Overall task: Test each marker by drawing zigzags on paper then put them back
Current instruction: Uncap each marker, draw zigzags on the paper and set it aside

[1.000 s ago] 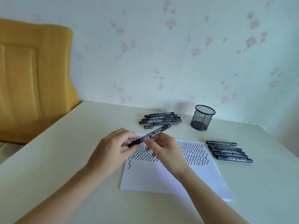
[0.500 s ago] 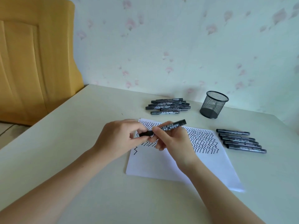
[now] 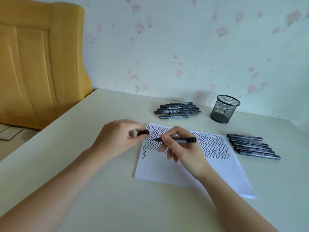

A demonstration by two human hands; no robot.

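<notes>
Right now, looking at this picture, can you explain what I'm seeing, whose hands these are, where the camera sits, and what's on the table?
There is no machine here: these are a person's two bare hands, filmed by one wide-angle camera worn on their head, looking forward and down. The right hand holds an uncapped black marker, tip pointing left over the paper, which is already covered in zigzags. The left hand pinches the marker's cap. On the cream table lie a pile of markers near the wall, a row of markers right of the paper, and a black mesh pen cup, tilted.
</notes>
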